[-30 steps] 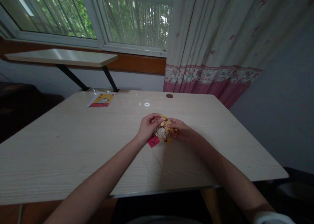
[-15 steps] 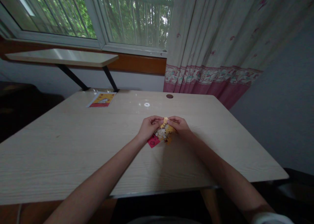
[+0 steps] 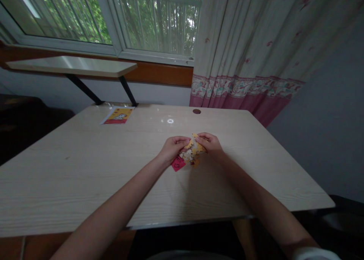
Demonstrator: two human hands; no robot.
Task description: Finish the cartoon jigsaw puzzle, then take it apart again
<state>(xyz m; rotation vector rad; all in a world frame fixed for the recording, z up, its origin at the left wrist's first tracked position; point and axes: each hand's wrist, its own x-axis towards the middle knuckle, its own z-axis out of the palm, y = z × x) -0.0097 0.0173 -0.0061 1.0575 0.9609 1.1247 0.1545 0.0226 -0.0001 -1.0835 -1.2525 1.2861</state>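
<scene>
A partly joined jigsaw puzzle (image 3: 190, 155), yellow with a red corner, sits between my hands at the middle of the pale wooden table (image 3: 85, 169). My left hand (image 3: 172, 148) is curled, its fingertips pinching the puzzle's left upper edge. My right hand (image 3: 211, 144) is closed too, gripping the puzzle's right upper edge, which looks slightly lifted off the table. The red corner (image 3: 178, 163) pokes out below my left hand.
A printed picture card (image 3: 118, 115), yellow and red, lies at the table's far left. A round cable hole (image 3: 196, 111) is at the far edge. Behind stand a window shelf (image 3: 71, 66) and a patterned curtain (image 3: 244, 55).
My right hand has moved from the puzzle's right side up to its top edge, close to my left hand. The loose-looking pieces on the right are now gathered under the fingers.
</scene>
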